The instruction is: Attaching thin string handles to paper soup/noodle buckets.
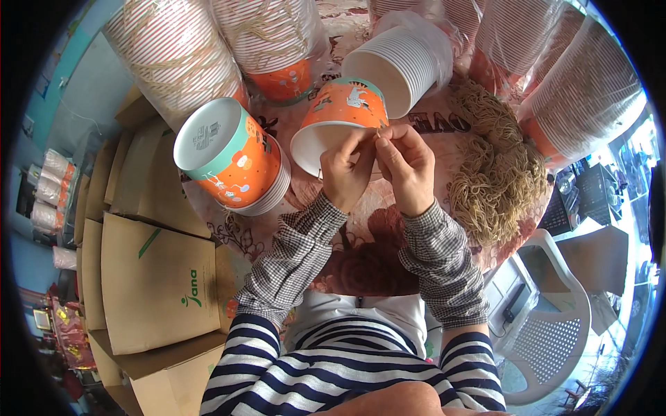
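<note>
An orange and teal paper bucket [338, 105] lies tilted on the table, its white rim facing toward me. Just in front of its rim, my left hand [347, 169] and my right hand [411, 168] meet, fingertips pinched close together. Whatever is between the fingers is too small to make out, perhaps a string end. To the right lies a loose heap of tan string [498, 182]. At the left stands a short stack of upside-down orange buckets [243, 163]. A nested stack of white buckets [392, 64] in clear plastic lies behind the single bucket.
Tall plastic-wrapped bucket stacks [172, 52] line the table's far side, with more stacks [583, 90] at the right. A flowered cloth covers the round table [368, 260]. Open cardboard boxes [159, 284] fill the left; a white plastic chair [551, 333] stands at the right.
</note>
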{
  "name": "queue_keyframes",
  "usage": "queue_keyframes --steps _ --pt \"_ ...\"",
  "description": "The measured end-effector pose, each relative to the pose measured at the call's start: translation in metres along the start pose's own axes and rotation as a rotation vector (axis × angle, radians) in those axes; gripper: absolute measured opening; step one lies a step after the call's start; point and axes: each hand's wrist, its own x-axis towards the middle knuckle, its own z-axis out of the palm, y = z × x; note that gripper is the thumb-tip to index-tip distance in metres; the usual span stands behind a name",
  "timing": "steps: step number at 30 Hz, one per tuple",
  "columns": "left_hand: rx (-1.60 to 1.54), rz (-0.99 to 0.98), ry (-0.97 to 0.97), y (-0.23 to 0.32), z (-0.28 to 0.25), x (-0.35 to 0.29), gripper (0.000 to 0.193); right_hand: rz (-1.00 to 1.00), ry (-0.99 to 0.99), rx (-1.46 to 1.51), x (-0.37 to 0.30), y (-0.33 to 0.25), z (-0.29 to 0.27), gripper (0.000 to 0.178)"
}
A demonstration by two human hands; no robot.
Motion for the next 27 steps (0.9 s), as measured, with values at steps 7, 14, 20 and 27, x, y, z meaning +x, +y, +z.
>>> queue_keyframes --steps 7,14,20,27 --pt "-0.17 -0.051 0.121 0.009 -0.022 0.006 0.011 -0.319 0.123 -0.752 0.0 0.004 0.0 0.01" --pt "-0.186 -0.14 -0.129 -0.004 -0.028 0.006 0.01 -0.562 -0.011 -1.167 0.0 0.003 0.0 0.02" --pt "-0.081 -0.027 -0.08 0.0 -0.029 0.012 0.01 -0.551 -0.075 -1.041 0.004 0.0 -0.002 0.033" --pt "-0.037 -0.043 -0.003 0.016 -0.036 0.018 0.011 -0.511 -0.145 -1.032 0.002 -0.009 0.003 0.037"
